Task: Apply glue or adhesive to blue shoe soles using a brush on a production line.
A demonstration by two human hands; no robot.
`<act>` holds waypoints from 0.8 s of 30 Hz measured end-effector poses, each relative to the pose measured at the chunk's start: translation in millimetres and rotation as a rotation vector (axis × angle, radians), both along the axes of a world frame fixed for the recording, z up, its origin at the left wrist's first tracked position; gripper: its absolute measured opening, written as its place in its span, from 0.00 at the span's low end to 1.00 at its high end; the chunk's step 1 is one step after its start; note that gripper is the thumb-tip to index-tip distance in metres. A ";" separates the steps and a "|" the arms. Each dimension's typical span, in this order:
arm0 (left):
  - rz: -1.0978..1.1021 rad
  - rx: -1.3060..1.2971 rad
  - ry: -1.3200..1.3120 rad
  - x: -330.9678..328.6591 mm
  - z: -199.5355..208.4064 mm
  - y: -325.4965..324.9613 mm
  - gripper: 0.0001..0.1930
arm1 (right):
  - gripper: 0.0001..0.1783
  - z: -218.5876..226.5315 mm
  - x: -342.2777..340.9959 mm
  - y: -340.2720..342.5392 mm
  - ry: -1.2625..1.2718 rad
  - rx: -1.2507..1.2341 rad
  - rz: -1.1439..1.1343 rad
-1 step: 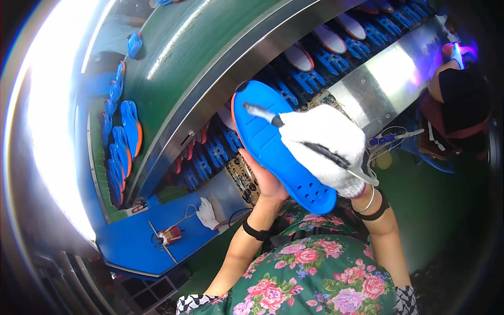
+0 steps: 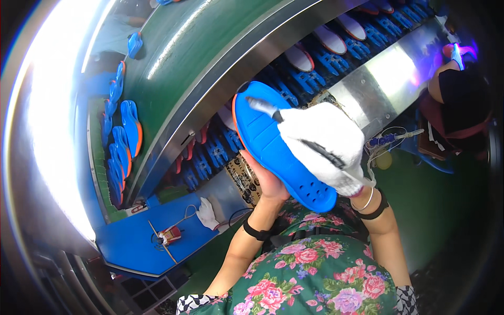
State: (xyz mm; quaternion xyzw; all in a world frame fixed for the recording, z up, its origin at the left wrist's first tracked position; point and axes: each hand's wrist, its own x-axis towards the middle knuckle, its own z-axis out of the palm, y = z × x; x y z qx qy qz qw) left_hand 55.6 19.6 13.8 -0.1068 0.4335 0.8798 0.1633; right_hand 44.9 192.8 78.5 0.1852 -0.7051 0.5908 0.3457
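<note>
The left hand (image 2: 269, 181), bare, grips a blue insole (image 2: 257, 126) from below and along its left edge. The insole is held up in front of the body and tilted: its toe end, with a black patch, points to the upper left, and its heel, pierced with small holes, to the lower right. An orange rim shows along its left side.

The right hand (image 2: 323, 144), in a white glove with dark stains, lies across the insole's right edge. A narrow grey tip (image 2: 261, 107) with a black band juts from the glove over the toe half; whether it is a tool or a covered finger, and so whether the hand is closed on anything, I cannot tell.

Beyond the metal rail (image 2: 220, 65), more blue insoles (image 2: 131, 126) lie on a green belt (image 2: 163, 89). On the near side are blue clamps (image 2: 310, 80) and pale insoles (image 2: 331, 39). At lower left, a blue table (image 2: 123, 239) bears a spare glove (image 2: 207, 213) and a red-and-white object (image 2: 170, 235).
</note>
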 end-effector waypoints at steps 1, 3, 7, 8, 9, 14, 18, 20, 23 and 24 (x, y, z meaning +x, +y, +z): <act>0.003 0.000 0.001 2.2 1.3 1.1 0.52 | 0.15 -0.6 0.2 -0.5 0.001 0.000 0.003; -0.087 -0.025 0.033 5.4 3.9 3.6 0.54 | 0.17 -1.3 2.0 -0.1 0.035 0.249 -0.088; -0.078 -0.108 -0.041 6.9 0.2 2.0 0.57 | 0.19 -14.3 15.9 -19.7 -0.010 0.323 -0.068; -0.141 -0.165 -0.016 5.1 -1.0 -5.7 0.57 | 0.18 -3.5 14.8 -23.2 0.045 0.251 -0.039; -0.160 -0.189 -0.039 4.8 -0.9 -12.1 0.57 | 0.18 -4.4 15.4 -21.1 0.046 0.244 -0.040; -0.069 -0.124 0.008 9.2 -9.4 -9.0 0.55 | 0.16 -5.5 11.1 -1.0 -0.027 0.160 -0.051; -0.059 -0.109 -0.021 7.3 -9.8 -7.3 0.55 | 0.17 -10.7 25.4 -20.3 0.037 0.219 0.028; -0.043 -0.090 -0.011 4.5 -11.3 -12.0 0.55 | 0.17 -5.2 24.1 -15.9 0.007 0.111 0.089; -0.020 -0.040 0.005 0.2 -14.5 -15.4 0.54 | 0.17 -3.4 20.7 2.6 -0.112 -0.044 0.082; -0.013 -0.023 0.008 -0.6 -17.2 -16.7 0.54 | 0.15 -2.6 19.3 3.5 -0.080 -0.040 0.046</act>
